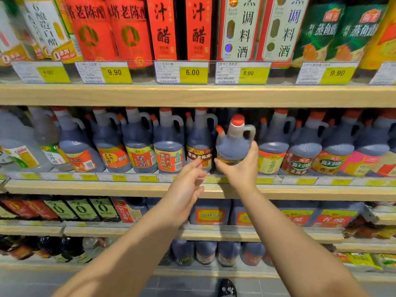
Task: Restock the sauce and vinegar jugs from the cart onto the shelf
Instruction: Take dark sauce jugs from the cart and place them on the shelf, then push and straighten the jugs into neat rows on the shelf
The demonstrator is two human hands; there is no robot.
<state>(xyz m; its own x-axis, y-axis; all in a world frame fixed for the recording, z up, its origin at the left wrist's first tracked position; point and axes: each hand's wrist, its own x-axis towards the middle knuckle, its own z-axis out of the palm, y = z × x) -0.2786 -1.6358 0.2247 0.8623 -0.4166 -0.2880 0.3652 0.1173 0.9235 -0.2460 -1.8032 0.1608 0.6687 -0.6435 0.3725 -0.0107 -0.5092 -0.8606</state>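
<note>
Here, the right hand [240, 168] is holding one dark jug [234, 142] around its lower part, with the fingers and thumb wrapped on the label. The jug is standing almost straight up, so its long way is running up and down, but its top is leaning a little to the left. Its red cap [237, 120] is pointing up, and its handle [251, 132] is sticking out to the right. A small orange spout cap [219, 129] is sitting on its left shoulder.

The jug is sitting in a gap in the front row of the middle shelf [107, 189], right above the shelf's front edge. It is between a jug with a brown label [199, 158] on its left and a jug with a yellow label [271, 163] on its right. Whether its bottom is touching the shelf is hidden by the hand.

The left hand [187, 185] is holding nothing. Its grip is loose and half open, with the fingers curled, just beside the right hand and below the brown-label jug.

In the front row I am counting about twelve jugs with the held one, though the ends are blurry. More caps are peeking out behind them.

On the top shelf five yellow price tags [192, 73] are showing numbers. One shoe [227, 288] is showing on the floor.
</note>
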